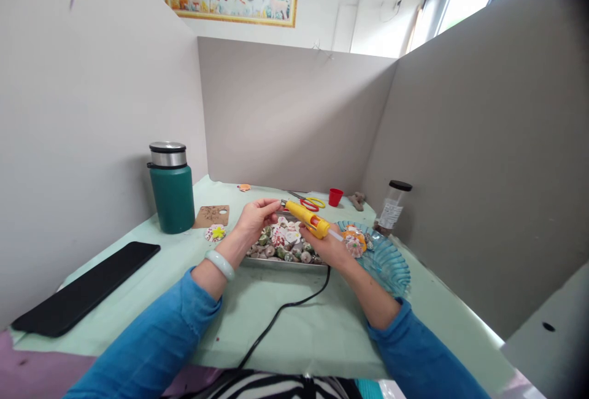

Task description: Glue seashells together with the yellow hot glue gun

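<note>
Head camera view: the right hand (327, 248) is closed around a yellow glue gun (309, 217), whose nozzle points forward and to the left. The left hand (254, 220) has thumb and fingertips drawn together right by the nozzle; whether a small piece is pinched there cannot be determined.

Both hands are over the near-middle of the table, above a metal tray (280, 263) of rounded stones (269, 251) and pale patterned pieces (278, 237). A translucent stick (335, 235) projects from the gun's rear; a black cord (276, 314) runs down toward the table's near edge.

Step in hand, as judged: bringing nozzle and left fingertips together. The next move calls for a steady nozzle, bare fingertips clear of its end, and slack in the cord.

Further out, a blue plate (391, 270) on the right bears flower-like pieces (354, 247). Scissors (309, 204) and a red cup (335, 197) are beyond the tray; a round decorated piece (215, 233) lies to the left, near a green bottle (172, 196).
</note>
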The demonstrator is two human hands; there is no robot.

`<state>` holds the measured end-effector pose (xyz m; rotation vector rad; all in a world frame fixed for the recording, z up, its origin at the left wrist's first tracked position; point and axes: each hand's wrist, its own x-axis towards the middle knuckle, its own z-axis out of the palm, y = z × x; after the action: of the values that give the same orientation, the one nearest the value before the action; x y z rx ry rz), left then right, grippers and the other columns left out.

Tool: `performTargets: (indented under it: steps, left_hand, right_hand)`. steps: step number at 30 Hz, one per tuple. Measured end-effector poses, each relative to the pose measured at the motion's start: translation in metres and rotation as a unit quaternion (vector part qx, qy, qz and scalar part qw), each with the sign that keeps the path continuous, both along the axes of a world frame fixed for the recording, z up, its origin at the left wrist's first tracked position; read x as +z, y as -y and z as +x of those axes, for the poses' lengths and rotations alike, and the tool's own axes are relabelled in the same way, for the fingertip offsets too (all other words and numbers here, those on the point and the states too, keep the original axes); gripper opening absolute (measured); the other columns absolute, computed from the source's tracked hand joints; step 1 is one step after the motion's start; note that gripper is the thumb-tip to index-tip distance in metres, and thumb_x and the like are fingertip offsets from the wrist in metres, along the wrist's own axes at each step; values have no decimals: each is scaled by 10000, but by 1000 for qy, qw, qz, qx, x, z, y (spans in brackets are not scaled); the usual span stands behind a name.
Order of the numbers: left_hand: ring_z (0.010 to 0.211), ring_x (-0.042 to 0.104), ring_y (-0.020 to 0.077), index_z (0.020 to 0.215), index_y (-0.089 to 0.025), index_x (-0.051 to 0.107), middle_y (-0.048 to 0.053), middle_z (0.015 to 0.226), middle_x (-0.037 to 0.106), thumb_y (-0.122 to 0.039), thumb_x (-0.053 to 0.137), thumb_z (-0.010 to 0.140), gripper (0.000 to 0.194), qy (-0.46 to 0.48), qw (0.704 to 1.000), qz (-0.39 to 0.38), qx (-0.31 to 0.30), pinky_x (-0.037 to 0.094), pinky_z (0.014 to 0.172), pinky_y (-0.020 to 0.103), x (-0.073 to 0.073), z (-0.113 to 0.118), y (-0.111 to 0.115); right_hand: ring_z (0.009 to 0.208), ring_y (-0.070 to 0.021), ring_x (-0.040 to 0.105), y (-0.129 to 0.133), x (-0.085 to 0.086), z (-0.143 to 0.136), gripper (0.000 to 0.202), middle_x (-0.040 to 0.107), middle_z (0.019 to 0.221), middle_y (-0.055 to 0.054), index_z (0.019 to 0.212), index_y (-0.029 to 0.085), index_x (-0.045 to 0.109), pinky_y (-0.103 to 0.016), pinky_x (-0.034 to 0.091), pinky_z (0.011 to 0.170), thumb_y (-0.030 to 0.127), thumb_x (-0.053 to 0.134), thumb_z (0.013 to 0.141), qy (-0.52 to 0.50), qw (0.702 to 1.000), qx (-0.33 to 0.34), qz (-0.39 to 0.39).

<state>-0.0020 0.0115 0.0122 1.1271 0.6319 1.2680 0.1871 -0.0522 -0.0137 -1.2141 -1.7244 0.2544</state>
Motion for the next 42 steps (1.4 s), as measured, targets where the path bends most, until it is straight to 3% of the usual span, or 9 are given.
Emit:
performTargets:
  steps: [16, 21, 24, 32, 34, 39, 42]
  left_hand:
    - [465, 521, 51, 801, -109, 667, 24, 701, 663, -280, 812, 567, 324, -10, 1000, 10, 14, 432, 499, 206, 0, 0, 0]
    - [455, 514, 59, 800, -105, 668, 23, 683, 657, -296, 796, 564, 330, -33, 998, 26, 54, 427, 491, 214, 2, 1, 1]
    - [466, 515, 73, 789, -112, 672, 14, 630, 639, -304, 764, 599, 285, -83, 988, 76, 101, 418, 485, 215, 4, 1, 2]
    - [511, 561, 123, 820, -161, 702, 5, 613, 641, -306, 651, 727, 180, -233, 926, 207, 213, 435, 516, 242, 1, 3, 5]
    - [546, 584, 138, 832, -177, 707, 12, 634, 659, -296, 624, 759, 162, -267, 894, 256, 253, 444, 552, 254, -2, 2, 5]
    - [732, 628, 174, 835, -198, 705, 55, 798, 711, -250, 555, 831, 158, -333, 782, 413, 327, 448, 713, 283, -6, 0, 8]
    - [817, 633, 196, 862, -210, 701, 76, 878, 714, -247, 525, 854, 180, -361, 759, 437, 320, 436, 778, 293, -6, 0, 11]
  right_hand:
    - [640, -162, 579, 2, 1, -2, 243, 636, 701, -14, 844, 188, 656, -263, 444, 616, 404, 554, 801, -4, 1000, -4, -1]
    - [626, -161, 574, 3, 2, -3, 234, 636, 708, -13, 858, 191, 648, -265, 444, 602, 397, 556, 797, -18, 1000, -12, 2]
    - [637, -164, 583, 3, 3, -3, 235, 640, 716, -17, 863, 190, 652, -272, 449, 626, 394, 554, 800, -18, 1000, -17, 6]
    - [621, -161, 566, 4, 3, -4, 221, 632, 701, -8, 852, 196, 641, -270, 446, 612, 387, 543, 797, -19, 1000, -21, 10]
    - [612, -160, 564, 4, 3, -4, 226, 628, 690, -6, 851, 197, 637, -266, 443, 599, 394, 541, 793, -22, 999, -29, 8]
    - [632, -163, 569, 4, 3, -4, 219, 629, 701, -6, 843, 202, 633, -264, 440, 610, 392, 536, 793, -2, 1000, -22, 7]
    - [621, -164, 557, 4, 2, -4, 218, 621, 693, -7, 840, 202, 625, -269, 438, 602, 395, 533, 796, -14, 999, -28, 13]
